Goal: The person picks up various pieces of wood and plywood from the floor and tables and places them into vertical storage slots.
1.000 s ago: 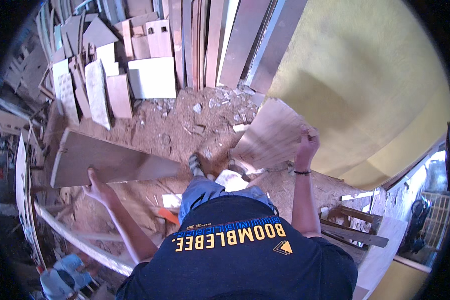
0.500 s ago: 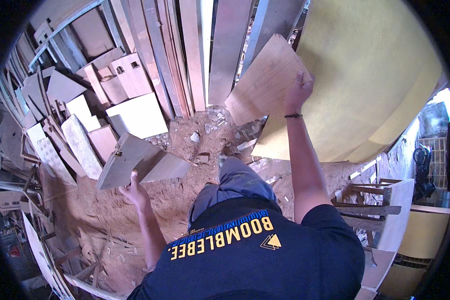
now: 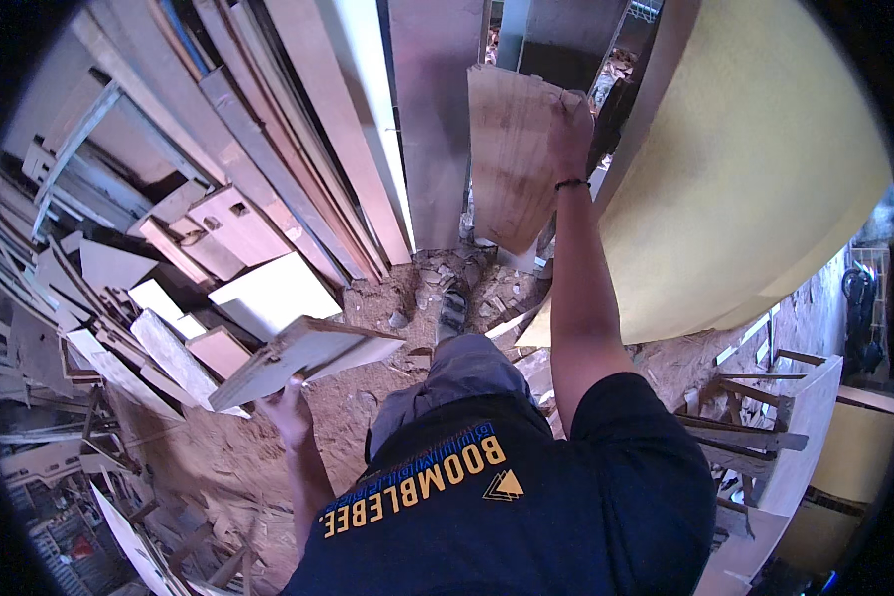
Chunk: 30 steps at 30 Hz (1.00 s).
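My left hand (image 3: 286, 412) grips the lower edge of a thick wooden board (image 3: 308, 360), held tilted above the dirt floor. My right hand (image 3: 570, 141) is stretched far forward and closed on the right edge of a thin brown plywood piece (image 3: 512, 164). That piece is held in front of a wide grey-brown plank (image 3: 432, 129) and a dark panel (image 3: 566, 45), both leaning upright. Whether its lower end touches the floor, I cannot tell. Close to my right arm, a large yellowish sheet (image 3: 755, 189) curves away to the right.
Long boards (image 3: 333, 109) lean in a row at the far side. Wood offcuts and a white panel (image 3: 276, 300) are stacked at the left. Debris lies on the dirt floor (image 3: 209, 462) around my foot (image 3: 453, 313). A wooden frame (image 3: 800, 427) stands at the right.
My right hand has moved farther forward with the plywood piece, which has turned more upright before the leaning planks. The board in my left hand has tilted, showing its edge. My view has shifted.
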Available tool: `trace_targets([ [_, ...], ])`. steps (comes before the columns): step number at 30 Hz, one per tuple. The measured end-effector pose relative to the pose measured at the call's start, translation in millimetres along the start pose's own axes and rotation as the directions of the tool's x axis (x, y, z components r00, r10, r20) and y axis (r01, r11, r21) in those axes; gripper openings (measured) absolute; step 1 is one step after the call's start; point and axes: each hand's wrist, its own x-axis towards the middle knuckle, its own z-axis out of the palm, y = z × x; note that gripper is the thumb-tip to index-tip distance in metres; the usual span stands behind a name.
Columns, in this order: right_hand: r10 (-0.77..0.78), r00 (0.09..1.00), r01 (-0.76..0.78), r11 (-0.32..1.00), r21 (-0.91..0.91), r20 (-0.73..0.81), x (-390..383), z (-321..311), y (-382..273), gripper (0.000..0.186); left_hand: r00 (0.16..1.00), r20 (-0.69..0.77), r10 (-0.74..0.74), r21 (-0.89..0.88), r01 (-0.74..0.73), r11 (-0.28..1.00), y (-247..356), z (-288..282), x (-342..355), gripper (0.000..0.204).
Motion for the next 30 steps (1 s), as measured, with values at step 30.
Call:
trace_targets([
  [30, 0.319, 0.935, -0.344, 0.924, 0.171, 0.155, 140, 92, 277, 0.015, 0.873, 0.455, -0.174, 0.043, 0.174, 0.984, -60, 330, 158, 0.04],
])
